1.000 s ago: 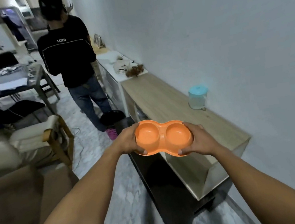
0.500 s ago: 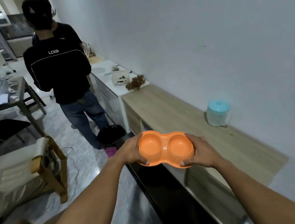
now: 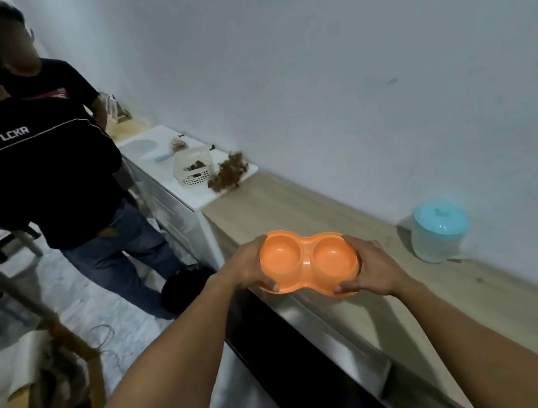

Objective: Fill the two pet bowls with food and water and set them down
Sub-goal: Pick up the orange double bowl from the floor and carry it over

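1. The upper right of the view, from 12 to 3 o'clock, is being filled by a plain pale wall (image 3: 343, 55).
2. A long sideboard with a light wooden top (image 3: 295, 207) is being shown running along the foot of that wall, from 5 o'clock up toward the centre.
3. At 10 o'clock, a person in a black short-sleeved shirt lettered "LCKR" and blue jeans (image 3: 38, 174) is being seen from behind, standing on the floor beside the furniture.
4. A white cabinet (image 3: 177, 202) is being shown against the sideboard's far end.
5. An orange plastic double pet bowl, two round wells in one piece (image 3: 306, 260), is being held in the air near the centre, over the sideboard's front edge; bare plastic is being shown in both wells.
6. Its 9 o'clock end is being gripped by the left hand (image 3: 249, 269), with the fingers wrapped round it and the thumb on the near rim.
7. Its 3 o'clock end is being gripped likewise by the right hand (image 3: 373, 268).
8. At 3 o'clock of the bowl, apart from it, a translucent round container with a turquoise lid (image 3: 438, 235) is being supported by the sideboard, close to the wall.
9. At 11 o'clock of the bowl, a white slotted plastic basket (image 3: 191, 166) is being carried by the white cabinet.
10. A brown, ragged clump (image 3: 229, 175) is being seen just beside the basket, at its 4 o'clock.
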